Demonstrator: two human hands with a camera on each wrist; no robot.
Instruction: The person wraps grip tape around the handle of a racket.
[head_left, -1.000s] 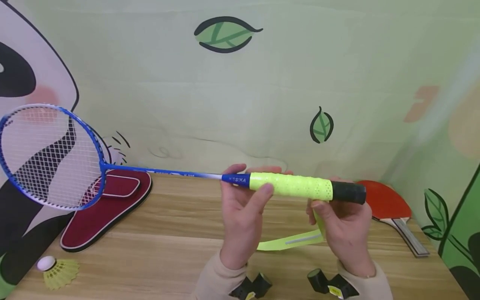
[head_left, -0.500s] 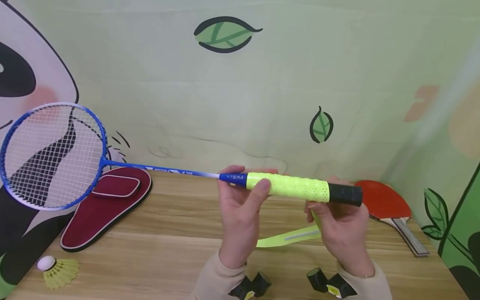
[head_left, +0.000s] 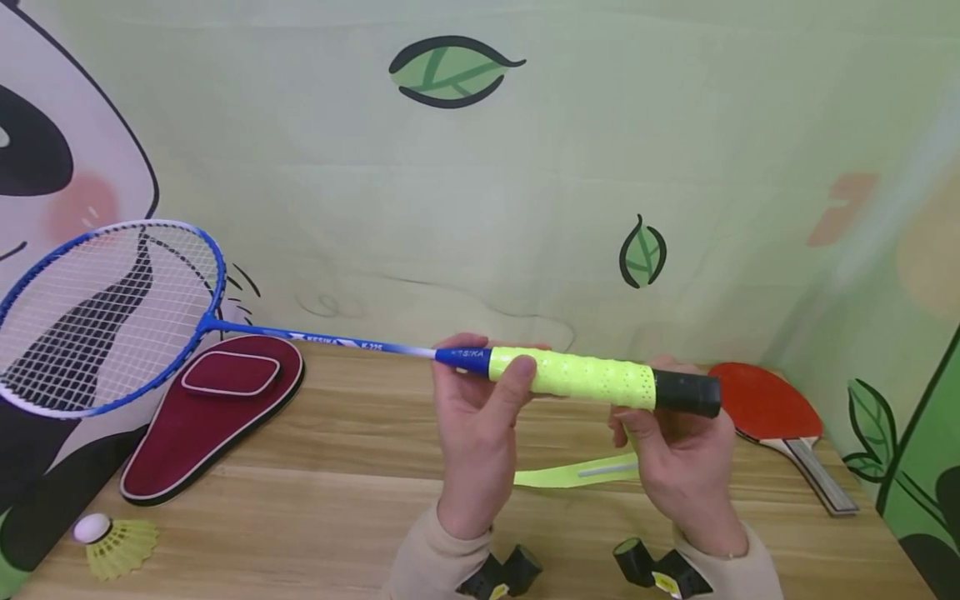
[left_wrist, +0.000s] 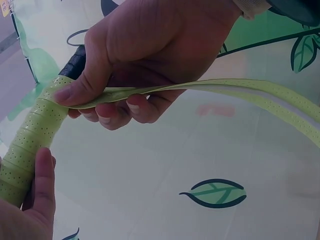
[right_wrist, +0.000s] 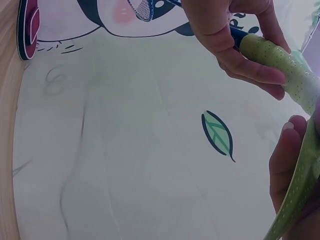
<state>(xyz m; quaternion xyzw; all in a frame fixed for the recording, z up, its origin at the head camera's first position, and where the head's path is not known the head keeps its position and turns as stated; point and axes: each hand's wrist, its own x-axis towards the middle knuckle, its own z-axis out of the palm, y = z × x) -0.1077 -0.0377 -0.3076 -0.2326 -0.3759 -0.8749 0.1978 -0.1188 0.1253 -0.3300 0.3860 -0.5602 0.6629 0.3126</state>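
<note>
A blue and white badminton racket [head_left: 337, 340] is held up above the table, its strung head at the left and its handle pointing right. Neon yellow perforated grip tape [head_left: 592, 377] covers most of the handle, leaving black at the butt end [head_left: 686, 393]. My left hand [head_left: 476, 450] grips the handle near the blue cone, thumb on the yellow wrap. Close to the black end, my right hand [head_left: 686, 467] pinches the tape where it leaves the handle. In the left wrist view the loose tape strip [left_wrist: 240, 86] trails from that hand, with a pale line along it.
On the wooden table [head_left: 300, 533] lie a maroon paddle case [head_left: 202, 433] and a yellow shuttlecock [head_left: 116, 546] at left. A red table tennis bat [head_left: 765, 404] lies at right, behind my right hand. A printed backdrop [head_left: 525, 183] stands behind the table.
The racket has rolled about its shaft, so its head first faces the camera more, then tilts. Both hands and the handle have shifted slightly left. Their holds look the same.
</note>
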